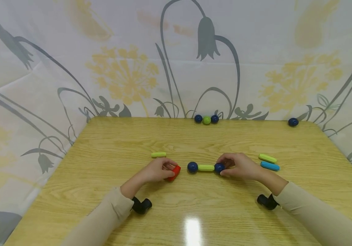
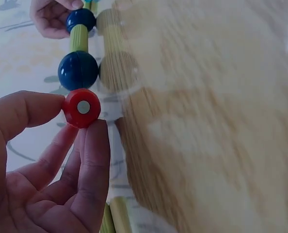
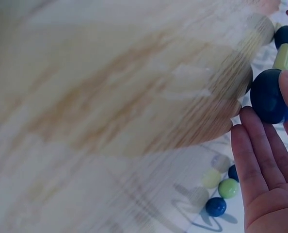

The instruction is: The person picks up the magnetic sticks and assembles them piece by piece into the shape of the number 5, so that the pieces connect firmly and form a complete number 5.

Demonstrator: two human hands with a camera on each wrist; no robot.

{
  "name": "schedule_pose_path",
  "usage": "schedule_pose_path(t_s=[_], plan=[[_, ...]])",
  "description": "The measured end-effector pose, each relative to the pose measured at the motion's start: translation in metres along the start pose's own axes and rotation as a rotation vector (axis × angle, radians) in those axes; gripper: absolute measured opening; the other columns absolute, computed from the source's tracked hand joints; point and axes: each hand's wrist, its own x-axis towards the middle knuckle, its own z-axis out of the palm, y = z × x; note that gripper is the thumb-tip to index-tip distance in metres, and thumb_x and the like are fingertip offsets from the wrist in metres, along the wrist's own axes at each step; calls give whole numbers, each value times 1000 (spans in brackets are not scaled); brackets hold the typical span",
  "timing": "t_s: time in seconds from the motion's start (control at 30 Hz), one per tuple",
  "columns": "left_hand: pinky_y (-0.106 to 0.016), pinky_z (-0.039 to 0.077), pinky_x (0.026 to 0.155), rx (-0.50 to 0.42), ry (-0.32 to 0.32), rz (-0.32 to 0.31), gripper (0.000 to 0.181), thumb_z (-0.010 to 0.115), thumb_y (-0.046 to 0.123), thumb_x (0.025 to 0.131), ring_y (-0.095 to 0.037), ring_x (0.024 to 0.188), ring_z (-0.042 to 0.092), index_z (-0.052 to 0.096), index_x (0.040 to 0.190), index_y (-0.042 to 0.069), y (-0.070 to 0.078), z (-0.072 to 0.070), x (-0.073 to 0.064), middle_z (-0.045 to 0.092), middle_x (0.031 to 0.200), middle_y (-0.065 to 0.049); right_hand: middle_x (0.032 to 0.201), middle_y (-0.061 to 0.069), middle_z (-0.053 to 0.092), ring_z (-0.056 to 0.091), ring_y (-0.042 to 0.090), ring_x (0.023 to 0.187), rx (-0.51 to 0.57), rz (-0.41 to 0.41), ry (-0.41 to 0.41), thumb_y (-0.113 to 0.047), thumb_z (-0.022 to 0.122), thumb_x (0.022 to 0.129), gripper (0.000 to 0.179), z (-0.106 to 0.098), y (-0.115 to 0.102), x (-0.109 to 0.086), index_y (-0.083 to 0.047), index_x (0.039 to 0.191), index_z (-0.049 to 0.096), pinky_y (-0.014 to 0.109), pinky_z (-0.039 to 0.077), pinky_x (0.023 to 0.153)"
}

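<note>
My left hand pinches a red magnetic rod between thumb and fingers, just left of a short chain. In the left wrist view, the rod's round silver end faces the camera. Two dark blue balls form the chain's ends, a left ball and a right ball, joined by a yellow-green rod. The right ball is held by my right hand, thumb on one side and fingers on the other. From the left wrist, the red rod overlaps the near blue ball.
Behind my left hand lies another yellow-green rod. Right of my right hand are a yellow-green rod and a blue rod. Along the back edge sit a green ball between two blue ones, and a lone blue ball.
</note>
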Motion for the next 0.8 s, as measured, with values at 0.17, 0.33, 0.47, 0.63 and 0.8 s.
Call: schedule_pose_path(t_s=[0.17,0.33,0.47,0.63,0.8], plan=[[-30,54,62,-42,-19,-15,36,61,4,86,-17,84,59,56,121,-1,1,7,4,59,103,-11,93,-1,62,62,12,83,-5,8,-1,-14,73,82,30,0,1,0,-6,108,62,25,52,72],[-31,54,64,-67,-40,-2,42,61,4,85,-18,81,60,52,126,-1,3,13,5,59,101,-11,93,-2,62,61,11,83,-15,6,-5,-16,73,82,30,0,0,0,-6,108,62,25,52,71],[-32,54,65,-101,-64,-5,47,62,4,86,-19,78,61,48,131,1,4,17,7,58,99,-11,92,-2,62,62,12,83,-23,0,0,-16,73,81,29,0,0,1,-6,107,62,26,52,71],[-32,53,67,-104,-76,-16,50,63,6,86,-18,77,62,46,133,3,4,22,11,58,98,-10,93,-1,63,62,13,84,-21,0,-1,-14,73,82,29,0,0,1,-6,107,62,26,53,72],[-32,54,67,-116,-86,-27,52,63,5,87,-18,77,62,43,135,4,6,26,15,59,95,-9,94,-1,63,63,14,85,-19,7,-2,-15,73,82,29,0,1,1,-7,107,62,25,52,73]])
